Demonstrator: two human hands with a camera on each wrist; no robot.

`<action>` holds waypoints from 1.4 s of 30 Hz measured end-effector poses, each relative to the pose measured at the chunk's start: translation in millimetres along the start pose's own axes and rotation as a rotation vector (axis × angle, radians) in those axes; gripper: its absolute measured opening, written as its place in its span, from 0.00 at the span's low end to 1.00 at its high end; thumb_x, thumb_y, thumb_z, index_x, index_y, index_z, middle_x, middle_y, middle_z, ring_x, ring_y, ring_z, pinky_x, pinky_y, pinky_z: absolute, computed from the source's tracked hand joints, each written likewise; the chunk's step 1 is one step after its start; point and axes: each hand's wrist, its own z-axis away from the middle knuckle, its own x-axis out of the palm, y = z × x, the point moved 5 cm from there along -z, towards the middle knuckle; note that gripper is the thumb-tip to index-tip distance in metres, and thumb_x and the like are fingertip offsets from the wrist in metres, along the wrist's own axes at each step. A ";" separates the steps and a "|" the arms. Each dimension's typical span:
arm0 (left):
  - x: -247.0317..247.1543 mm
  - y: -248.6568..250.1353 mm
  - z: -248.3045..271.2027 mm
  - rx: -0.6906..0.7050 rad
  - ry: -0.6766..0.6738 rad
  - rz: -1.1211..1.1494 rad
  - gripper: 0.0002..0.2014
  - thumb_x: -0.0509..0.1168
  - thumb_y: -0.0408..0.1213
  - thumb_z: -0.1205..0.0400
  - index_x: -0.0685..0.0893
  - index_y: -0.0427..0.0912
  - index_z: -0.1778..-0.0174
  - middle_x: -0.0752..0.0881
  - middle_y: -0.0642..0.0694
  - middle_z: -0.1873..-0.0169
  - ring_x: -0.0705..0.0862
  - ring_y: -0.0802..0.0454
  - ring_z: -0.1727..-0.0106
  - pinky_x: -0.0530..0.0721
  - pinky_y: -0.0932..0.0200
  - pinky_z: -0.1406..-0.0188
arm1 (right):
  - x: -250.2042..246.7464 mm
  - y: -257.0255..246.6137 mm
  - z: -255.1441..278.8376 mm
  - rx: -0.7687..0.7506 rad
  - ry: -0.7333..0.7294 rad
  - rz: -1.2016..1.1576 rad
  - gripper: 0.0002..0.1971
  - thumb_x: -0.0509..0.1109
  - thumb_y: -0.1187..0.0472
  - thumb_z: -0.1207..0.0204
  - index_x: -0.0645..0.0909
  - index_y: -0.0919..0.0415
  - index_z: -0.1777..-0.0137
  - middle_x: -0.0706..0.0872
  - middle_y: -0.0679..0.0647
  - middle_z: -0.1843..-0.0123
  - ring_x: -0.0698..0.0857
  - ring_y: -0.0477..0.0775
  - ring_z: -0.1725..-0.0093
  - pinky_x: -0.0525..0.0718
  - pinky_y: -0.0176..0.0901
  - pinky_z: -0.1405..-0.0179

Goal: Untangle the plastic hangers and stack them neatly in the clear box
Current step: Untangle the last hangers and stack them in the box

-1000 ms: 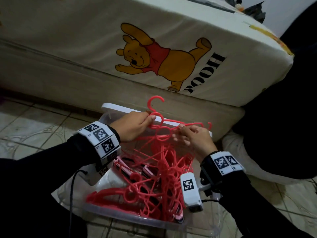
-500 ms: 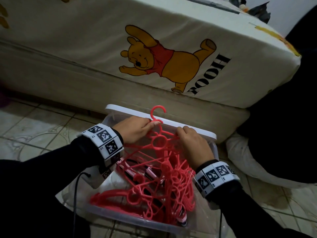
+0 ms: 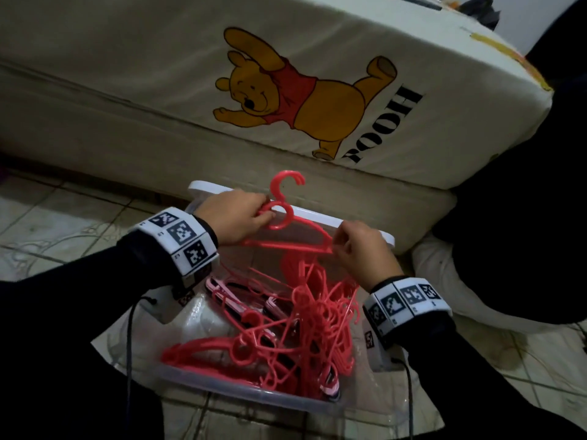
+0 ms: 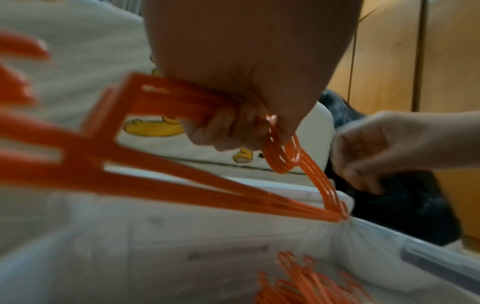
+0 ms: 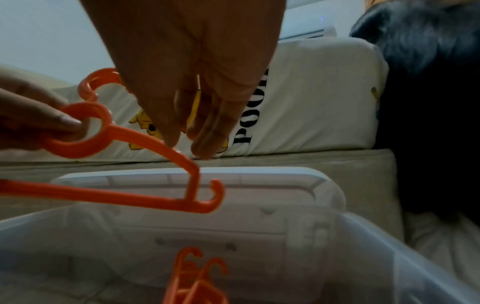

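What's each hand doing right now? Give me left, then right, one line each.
Left hand: closed around the neck of the lifted hangers, just below the hooks.
Right hand: fingertips at the hangers' right shoulder; a firm pinch cannot be told.

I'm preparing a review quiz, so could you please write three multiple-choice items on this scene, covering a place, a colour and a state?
1. Where is the tangled pile of hangers?
A. on the bed
B. in the clear box
C. on the floor tiles

2. What colour is the box lid?
A. white
B. blue
C. black

3. How is the left hand?
A. flat on the floor
B. open above the box
C. gripping the lifted hangers near their hooks

Answers:
1 B, the box walls surround the pile.
2 A, its edge shows white behind the hands.
3 C, fingers curl round them.
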 end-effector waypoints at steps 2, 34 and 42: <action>-6.1 -7.5 -2.0 -0.039 0.060 -0.013 0.13 0.57 0.53 0.16 0.79 0.49 0.53 0.87 0.42 0.53 0.84 0.40 0.49 0.73 0.53 0.61 | 20.4 5.2 6.1 0.003 -0.244 0.171 0.05 0.67 0.58 0.27 0.82 0.54 0.53 0.86 0.55 0.52 0.85 0.58 0.51 0.80 0.46 0.57; -3.9 -9.3 -0.9 -0.066 0.024 0.117 0.13 0.58 0.56 0.18 0.80 0.51 0.51 0.87 0.42 0.55 0.84 0.39 0.50 0.79 0.50 0.57 | 40.9 -21.3 13.4 -0.158 -0.506 0.283 0.06 0.66 0.61 0.26 0.82 0.54 0.52 0.86 0.55 0.50 0.85 0.60 0.49 0.82 0.49 0.53; -4.2 -1.1 -1.8 -0.049 -0.002 0.114 0.19 0.58 0.57 0.18 0.81 0.43 0.52 0.85 0.43 0.59 0.82 0.42 0.56 0.78 0.51 0.60 | -11.0 -22.5 9.5 -0.211 -0.348 0.194 0.06 0.69 0.62 0.27 0.83 0.55 0.51 0.87 0.55 0.50 0.83 0.58 0.47 0.79 0.49 0.52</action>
